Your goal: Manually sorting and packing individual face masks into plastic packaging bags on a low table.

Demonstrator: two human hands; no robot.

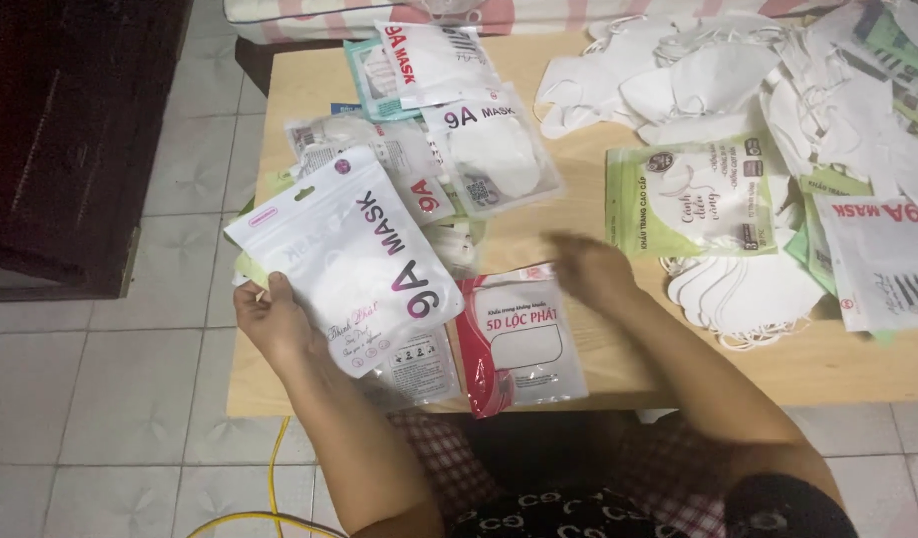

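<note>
The left hand (269,319) grips a white mask packet (344,254) over the wooden worktop's (578,214) near left edge. The right hand (590,267), blurred, hovers open beside a red-edged packet (519,339). Packets overhanging that near edge could probably slide onto the floor if nudged.

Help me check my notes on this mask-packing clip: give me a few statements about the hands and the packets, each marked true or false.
1. The left hand holds a white mask packet. True.
2. The right hand grips a pair of scissors. False: it is blurred, above the table, and seems to hold nothing.
3. A red-edged packet lies between the two hands. True.
4. The loose white masks are piled on the floor. False: they lie on the wooden table.
</note>
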